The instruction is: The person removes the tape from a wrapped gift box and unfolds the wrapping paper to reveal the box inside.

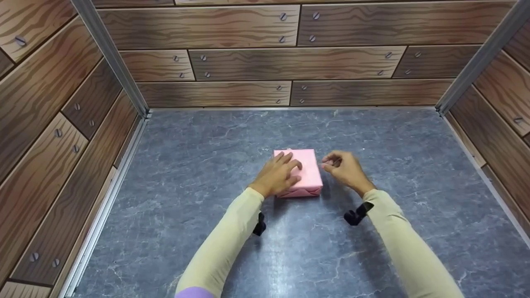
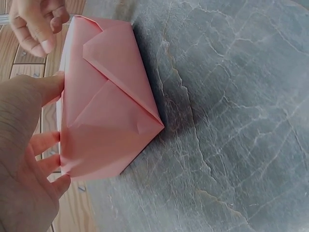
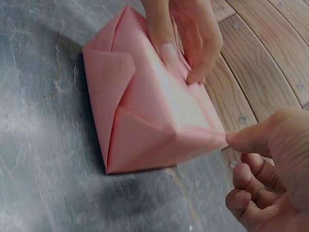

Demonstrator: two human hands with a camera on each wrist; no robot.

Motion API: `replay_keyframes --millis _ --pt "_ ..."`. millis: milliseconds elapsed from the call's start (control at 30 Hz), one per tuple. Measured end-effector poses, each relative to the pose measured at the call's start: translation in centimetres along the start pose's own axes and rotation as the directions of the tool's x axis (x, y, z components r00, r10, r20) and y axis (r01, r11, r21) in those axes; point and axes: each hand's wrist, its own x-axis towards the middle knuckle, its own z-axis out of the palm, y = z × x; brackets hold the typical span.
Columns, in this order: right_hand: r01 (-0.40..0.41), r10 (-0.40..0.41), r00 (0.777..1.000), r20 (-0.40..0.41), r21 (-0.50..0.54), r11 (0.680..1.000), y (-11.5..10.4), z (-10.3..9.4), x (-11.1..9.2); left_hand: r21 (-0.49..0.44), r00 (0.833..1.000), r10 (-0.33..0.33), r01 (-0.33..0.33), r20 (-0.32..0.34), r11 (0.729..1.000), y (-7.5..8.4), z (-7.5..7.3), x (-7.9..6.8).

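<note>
A box wrapped in pink paper (image 1: 305, 171) lies on the grey floor, its folded end flaps (image 2: 113, 72) facing the person. On its top rests my left hand (image 1: 276, 171), fingers spread and slightly bent, pressing the paper. Just off the box's right edge, my right hand (image 1: 345, 169) pinches a thin pale strip (image 1: 320, 164) between thumb and fingers. The right wrist view has the right thumb (image 3: 251, 137) at the box's edge, with the other fingers curled below. Whether the strip is tape or paper, I cannot tell.
Marbled grey surface (image 1: 198, 165) spreads around the box. Wood-patterned panels (image 1: 240, 64) wall the back and both sides, with metal rails (image 1: 114, 58) at the corners. Black wrist cameras (image 1: 356, 214) hang beneath the sleeves.
</note>
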Motion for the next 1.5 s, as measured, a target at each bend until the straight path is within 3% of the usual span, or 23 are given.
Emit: replay_keyframes --millis 233,433,567,833,1000,1100,1300,1500 --pt "0.091 -0.086 0.991 0.101 -0.045 0.995 -1.5 1.8 0.5 0.001 1.000 -0.002 0.002 -0.019 1.000 -0.1 0.1 0.0" --pt "0.166 -0.130 0.955 0.266 -0.117 0.979 -2.3 2.1 -0.2 0.010 0.999 -0.005 0.006 -0.053 1.000 0.2 0.2 0.0" --pt "0.229 -0.159 0.936 0.313 -0.204 0.952 -2.4 2.0 -0.6 0.032 0.997 -0.051 0.053 -0.057 0.998 0.2 0.0 -0.2" --pt "0.240 -0.160 0.947 0.277 -0.281 0.929 -2.1 1.6 -0.8 0.075 0.994 -0.057 0.064 -0.096 0.995 0.0 -0.1 -0.6" --pt "0.205 -0.132 0.948 0.291 -0.240 0.949 -2.3 1.0 -0.1 0.035 0.994 -0.024 0.028 -0.107 0.999 -0.3 -0.1 -0.6" --pt "0.204 -0.150 0.962 0.229 -0.234 0.951 -2.3 1.5 0.6 0.019 0.994 -0.020 0.022 -0.106 1.000 -0.4 0.0 -0.7" --pt "0.186 -0.179 0.982 0.054 -0.364 0.913 -2.1 3.6 1.5 -0.002 0.995 -0.007 0.007 -0.101 1.000 -0.3 0.3 -0.6" --pt "0.196 -0.212 0.977 0.012 -0.440 0.876 -2.1 4.5 1.6 0.004 0.994 0.002 -0.002 -0.106 1.000 -0.4 0.3 -0.5"
